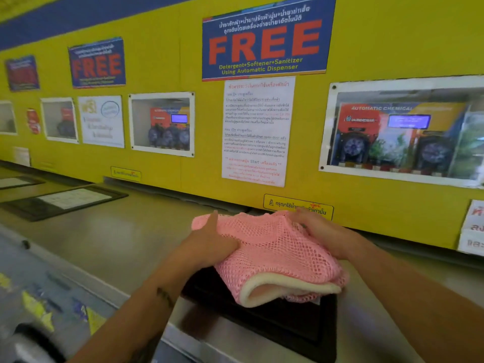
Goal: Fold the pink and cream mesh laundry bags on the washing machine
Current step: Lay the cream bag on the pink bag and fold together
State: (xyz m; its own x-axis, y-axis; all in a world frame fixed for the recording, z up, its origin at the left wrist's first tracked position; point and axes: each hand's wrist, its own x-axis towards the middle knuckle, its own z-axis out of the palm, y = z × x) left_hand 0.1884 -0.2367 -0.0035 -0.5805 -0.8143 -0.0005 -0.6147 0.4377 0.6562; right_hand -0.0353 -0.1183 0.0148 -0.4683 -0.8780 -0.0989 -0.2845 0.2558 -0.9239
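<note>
A pink mesh laundry bag [275, 255] with a cream band along its near edge lies doubled over on top of the washing machine [125, 247], partly over a black panel [282, 318]. My left hand [209, 242] grips its left side, thumb up and fingers pressed into the mesh. My right hand [318, 230] holds the far right part of the bag, fingers curled over the fabric. The cream band [285, 288] curves round the fold at the front. I cannot pick out a separate cream bag.
A yellow wall [183, 174] with blue FREE posters, a white notice sheet [256, 132] and windows onto chemical dispensers rises right behind the machine tops. Another black-framed panel [60, 203] lies to the left. The machine's front edge and controls run along the lower left.
</note>
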